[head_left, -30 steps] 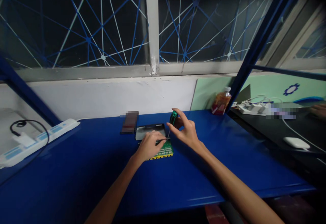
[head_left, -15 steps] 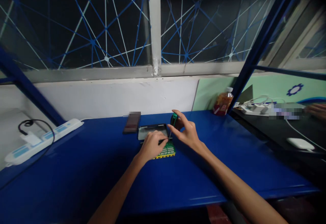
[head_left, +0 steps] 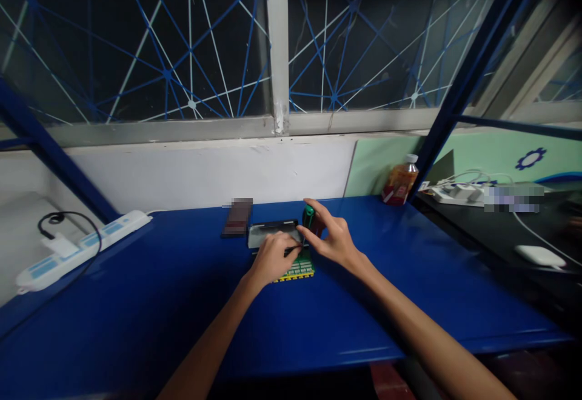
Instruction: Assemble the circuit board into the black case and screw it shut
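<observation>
My right hand (head_left: 335, 239) holds a screwdriver (head_left: 308, 214) with a green and black handle between thumb and fingers. The screwdriver stands nearly upright, its thin shaft pointing down to the back edge of a green circuit board (head_left: 304, 265) with a yellow front edge. Over the board's left part lies my left hand (head_left: 274, 254), thumb and fingers pinched together close to the shaft's lower end. What that pinch holds, if anything, is too small to make out. Behind the board is an open black case (head_left: 258, 237) with a grey inside, partly covered by my left hand.
A dark phone-like slab (head_left: 237, 218) lies left of the case on the blue table (head_left: 150, 303). A white power strip (head_left: 86, 248) with a black cable runs along the left side. At the back right stands a drink bottle (head_left: 401, 180). Farther right, a black table (head_left: 482, 230) bears cables and a white case (head_left: 540, 257).
The screwdriver's handle has shifted slightly left and lower, with my right fingers moving along with it. My left hand keeps its place on the board. The view has shifted a little.
</observation>
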Action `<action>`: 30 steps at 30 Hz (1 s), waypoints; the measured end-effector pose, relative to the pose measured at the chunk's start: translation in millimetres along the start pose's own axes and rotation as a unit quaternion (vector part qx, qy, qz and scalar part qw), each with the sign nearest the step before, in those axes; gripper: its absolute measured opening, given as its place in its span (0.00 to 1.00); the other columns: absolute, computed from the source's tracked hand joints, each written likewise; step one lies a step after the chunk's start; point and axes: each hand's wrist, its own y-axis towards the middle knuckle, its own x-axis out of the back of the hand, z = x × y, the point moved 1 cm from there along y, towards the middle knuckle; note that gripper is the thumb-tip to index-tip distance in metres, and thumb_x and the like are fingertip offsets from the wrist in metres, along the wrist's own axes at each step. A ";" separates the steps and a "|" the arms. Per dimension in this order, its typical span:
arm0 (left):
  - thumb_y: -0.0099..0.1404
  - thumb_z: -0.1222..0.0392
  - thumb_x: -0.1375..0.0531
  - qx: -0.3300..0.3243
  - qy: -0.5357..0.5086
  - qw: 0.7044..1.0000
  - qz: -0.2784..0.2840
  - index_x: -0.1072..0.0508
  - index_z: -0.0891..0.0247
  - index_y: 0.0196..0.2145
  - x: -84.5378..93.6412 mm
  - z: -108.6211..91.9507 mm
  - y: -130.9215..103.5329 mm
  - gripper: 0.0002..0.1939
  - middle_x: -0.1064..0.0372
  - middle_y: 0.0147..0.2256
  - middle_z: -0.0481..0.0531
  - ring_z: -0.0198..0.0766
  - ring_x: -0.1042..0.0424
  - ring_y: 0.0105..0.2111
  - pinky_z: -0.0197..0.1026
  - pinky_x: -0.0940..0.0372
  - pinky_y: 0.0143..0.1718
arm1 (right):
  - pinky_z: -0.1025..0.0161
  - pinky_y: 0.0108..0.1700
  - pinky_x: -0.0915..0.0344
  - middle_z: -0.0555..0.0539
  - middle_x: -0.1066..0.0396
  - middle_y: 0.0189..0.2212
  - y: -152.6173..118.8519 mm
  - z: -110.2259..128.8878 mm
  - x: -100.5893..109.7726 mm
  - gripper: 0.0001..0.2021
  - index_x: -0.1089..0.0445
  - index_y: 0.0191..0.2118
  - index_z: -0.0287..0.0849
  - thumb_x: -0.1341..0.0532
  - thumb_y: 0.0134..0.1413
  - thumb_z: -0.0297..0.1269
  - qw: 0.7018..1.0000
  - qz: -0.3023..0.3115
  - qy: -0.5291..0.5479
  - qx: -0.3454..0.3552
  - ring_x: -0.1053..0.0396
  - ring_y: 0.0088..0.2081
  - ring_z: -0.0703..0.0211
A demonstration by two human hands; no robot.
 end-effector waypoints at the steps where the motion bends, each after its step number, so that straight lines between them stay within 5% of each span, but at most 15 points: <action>1: 0.63 0.65 0.42 0.002 -0.004 1.000 -0.003 0.21 0.60 0.35 -0.6 0.5 0.0 0.09 0.23 0.34 0.52 0.43 0.27 0.37 0.44 0.34 0.40 | 0.61 0.31 0.34 0.52 0.31 0.26 0.0 1.3 0.8 0.29 0.46 0.62 0.46 0.42 0.56 0.40 1.000 0.004 -0.002 0.003 0.33 0.24 0.62; 7: 0.61 0.62 0.38 0.030 -0.022 0.998 -0.044 0.22 0.61 0.34 -8.1 2.8 0.0 0.04 0.24 0.34 0.52 0.43 0.27 0.36 0.44 0.34 0.40 | 0.61 0.33 0.33 0.47 0.29 0.38 1.2 6.6 3.9 0.27 0.47 0.62 0.46 0.44 0.57 0.36 1.000 0.005 0.003 0.021 0.32 0.27 0.62; 13: 0.59 0.65 0.36 0.062 -0.029 0.995 -0.074 0.21 0.61 0.31 -17.0 0.3 3.1 0.02 0.23 0.33 0.52 0.43 0.26 0.37 0.43 0.34 0.41 | 0.61 0.32 0.33 0.47 0.28 0.38 1.6 4.9 1.5 0.26 0.45 0.60 0.45 0.42 0.57 0.40 1.000 -0.014 -0.009 0.011 0.32 0.26 0.63; 30: 0.61 0.69 0.40 0.053 -0.035 0.996 -0.055 0.21 0.63 0.33 -19.8 2.7 3.8 0.07 0.23 0.32 0.53 0.42 0.26 0.36 0.41 0.35 0.39 | 0.59 0.33 0.32 0.45 0.30 0.41 2.3 4.0 3.7 0.32 0.56 0.65 0.43 0.46 0.56 0.38 0.999 0.050 -0.015 0.009 0.30 0.30 0.59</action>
